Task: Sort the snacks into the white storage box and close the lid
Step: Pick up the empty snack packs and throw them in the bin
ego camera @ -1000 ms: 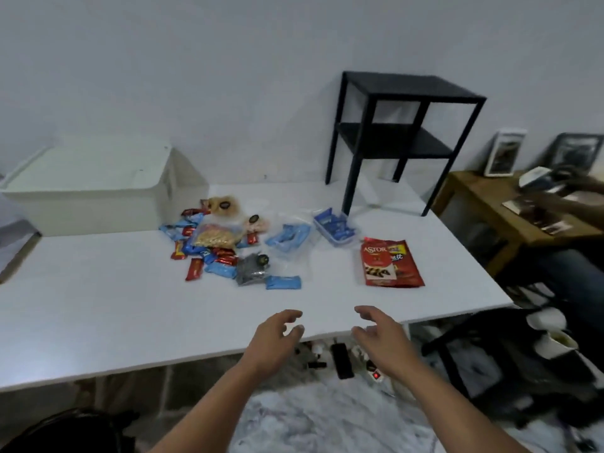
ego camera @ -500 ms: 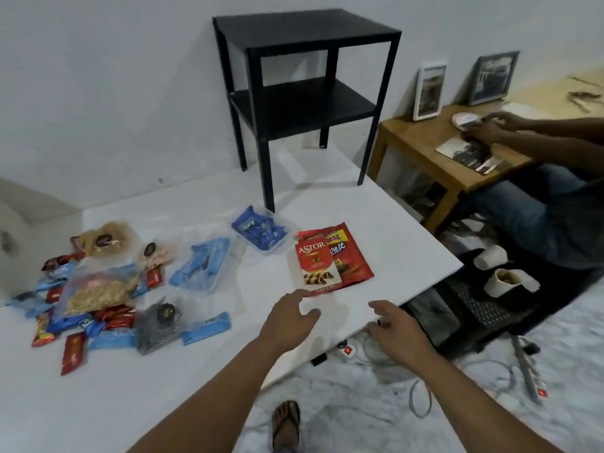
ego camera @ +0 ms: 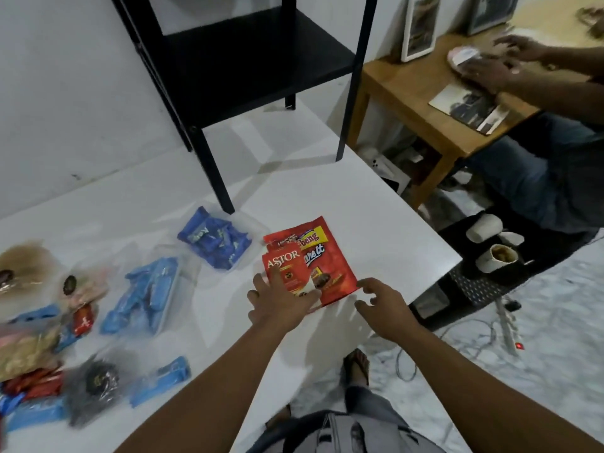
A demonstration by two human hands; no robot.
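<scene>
Two red snack packs lie near the white table's (ego camera: 385, 217) right front corner: a small Astor pack (ego camera: 287, 266) on top of a larger red bag (ego camera: 333, 273). My left hand (ego camera: 277, 305) rests with spread fingers on the Astor pack's near edge. Just right of the red bag, my right hand (ego camera: 382, 305) hovers open over the table edge, holding nothing. Left of them sit a clear tray of dark blue snacks (ego camera: 215, 243), a clear bag of light blue bars (ego camera: 147, 295), a dark bag (ego camera: 94, 384) and a loose blue bar (ego camera: 163, 384). The white storage box is out of view.
A black side table (ego camera: 255, 60) stands on the white table behind the snacks, one leg (ego camera: 215, 178) close to the blue tray. To the right, another person's hands (ego camera: 490, 67) work at a wooden table (ego camera: 415, 93). Cups (ego camera: 496, 256) and a power strip (ego camera: 506, 325) lie on the floor.
The view has swung right and closer, losing the storage box. Both hands moved forward from the table's front edge; my left hand now touches the Astor pack and my right nears the red bag.
</scene>
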